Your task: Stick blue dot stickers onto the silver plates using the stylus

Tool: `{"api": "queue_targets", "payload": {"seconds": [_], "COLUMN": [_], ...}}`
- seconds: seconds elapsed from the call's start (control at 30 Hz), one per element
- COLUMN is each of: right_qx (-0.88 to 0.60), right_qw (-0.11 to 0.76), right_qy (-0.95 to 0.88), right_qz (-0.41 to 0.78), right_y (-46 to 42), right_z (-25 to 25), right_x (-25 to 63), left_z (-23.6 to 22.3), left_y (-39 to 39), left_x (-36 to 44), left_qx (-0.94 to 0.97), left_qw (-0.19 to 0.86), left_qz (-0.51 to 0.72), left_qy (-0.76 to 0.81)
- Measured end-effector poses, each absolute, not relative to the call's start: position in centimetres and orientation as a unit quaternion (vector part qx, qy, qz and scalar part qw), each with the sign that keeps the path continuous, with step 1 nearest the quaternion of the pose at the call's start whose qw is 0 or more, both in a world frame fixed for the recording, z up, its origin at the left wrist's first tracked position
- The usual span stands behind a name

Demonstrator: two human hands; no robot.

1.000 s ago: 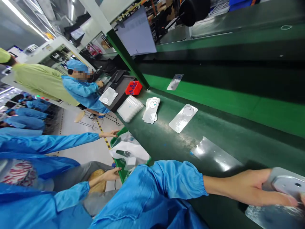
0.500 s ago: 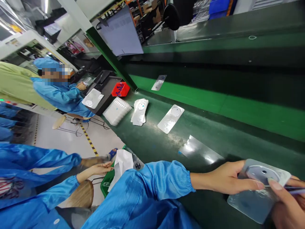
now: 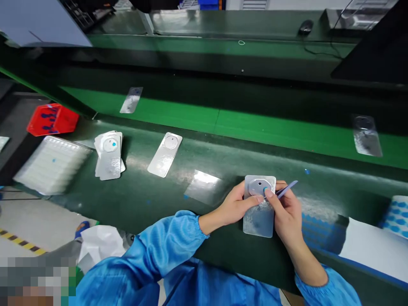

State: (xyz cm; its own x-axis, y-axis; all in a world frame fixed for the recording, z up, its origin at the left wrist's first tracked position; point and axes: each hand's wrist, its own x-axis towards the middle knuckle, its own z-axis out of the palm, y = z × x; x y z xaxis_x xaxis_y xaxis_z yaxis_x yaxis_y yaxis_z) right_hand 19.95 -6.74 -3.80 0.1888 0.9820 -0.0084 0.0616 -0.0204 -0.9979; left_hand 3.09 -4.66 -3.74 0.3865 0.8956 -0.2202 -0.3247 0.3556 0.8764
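Upright before me is a silvery phone back cover (image 3: 259,223) with a round camera ring near its top. My left hand (image 3: 234,205) grips its left edge, thumb lying on the front below the ring. My right hand (image 3: 288,214) is closed at the other edge, its thumb pressed on the ring beside a small blue dot (image 3: 265,190). Slim lavender tweezers (image 3: 287,189) stick out between the fingers of my right hand, pointing up and right. Their other end is hidden by the hand and cover.
Left on the green bench lie a single cover (image 3: 165,155), a small stack of covers (image 3: 110,163), a clear film sheet (image 3: 204,187) and a whitish ribbed tray (image 3: 52,163). A red bin (image 3: 52,120) stands behind. At right are white paper (image 3: 376,246) and a blue-dotted sheet (image 3: 397,216).
My view has swung to the right, so the co-workers have mostly left the picture. Both hands still hold the cover, and a blue dot now shows by my right thumb.
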Motion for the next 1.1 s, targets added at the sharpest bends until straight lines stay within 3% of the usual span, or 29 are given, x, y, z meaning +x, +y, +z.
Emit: {"api": "queue_targets", "payload": {"seconds": [0.27, 0.57, 0.87, 1.03, 1.1], "right_qx": [-0.586, -0.557, -0.575, -0.643, -0.642], "right_qw": [0.521, 0.509, 0.553, 0.517, 0.55], "right_qy": [-0.471, -0.491, -0.501, -0.535, -0.511], "right_qz": [0.405, 0.436, 0.335, 0.181, 0.158], "right_y": [-7.0, -7.3, -7.2, -6.8, -6.6], "right_z": [-3.7, -4.3, -3.0, -2.3, -2.3], "right_x": [19.7, 20.2, 19.5, 21.0, 21.6], "left_z": [-3.2, -2.8, -1.6, -1.4, -1.5], "left_y": [-5.3, -4.1, -3.6, -3.6, -3.5], "left_x": [3.2, 3.4, 3.1, 3.0, 2.9], "left_qx": [0.451, 0.263, 0.225, 0.195, 0.182], "left_qw": [0.702, 0.762, 0.773, 0.813, 0.824], "left_qz": [0.416, 0.44, 0.437, 0.406, 0.398], "left_qy": [0.362, 0.395, 0.401, 0.37, 0.36]}}
